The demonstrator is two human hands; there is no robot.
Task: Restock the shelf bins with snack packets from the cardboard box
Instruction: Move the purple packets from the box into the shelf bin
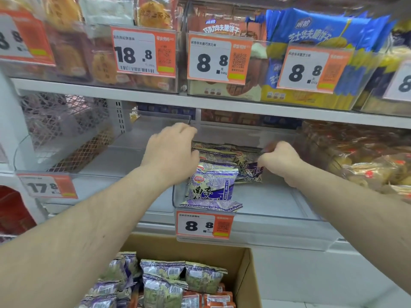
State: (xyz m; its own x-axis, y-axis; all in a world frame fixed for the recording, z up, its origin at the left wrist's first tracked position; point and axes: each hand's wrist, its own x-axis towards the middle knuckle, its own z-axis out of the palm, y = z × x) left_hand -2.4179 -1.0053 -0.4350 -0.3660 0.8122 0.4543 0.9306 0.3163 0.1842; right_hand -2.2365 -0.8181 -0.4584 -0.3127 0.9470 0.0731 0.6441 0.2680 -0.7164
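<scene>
— Packets (pixel 214 172) with purple and silver print stand inside the clear bin (pixel 278 215) on the lower shelf, between both hands. Do you see how they lie?

— Yes. They stand on edge in a row that runs from the front of the bin to the back, with the printed faces turned to the front. One more packet lies flat at the front wall.

— Which hand is nearer to them?

— Both touch the row. The left hand (pixel 171 152) presses on the left side of it with curled fingers. The right hand (pixel 279 160) pinches the top right corner of a packet further back.

— So the next move?

— I think the hands must push the row together toward the back, because the right half of the bin has free room.

— And the supply?

— The cardboard box (pixel 245 276) below the shelf holds many more packets.
</scene>
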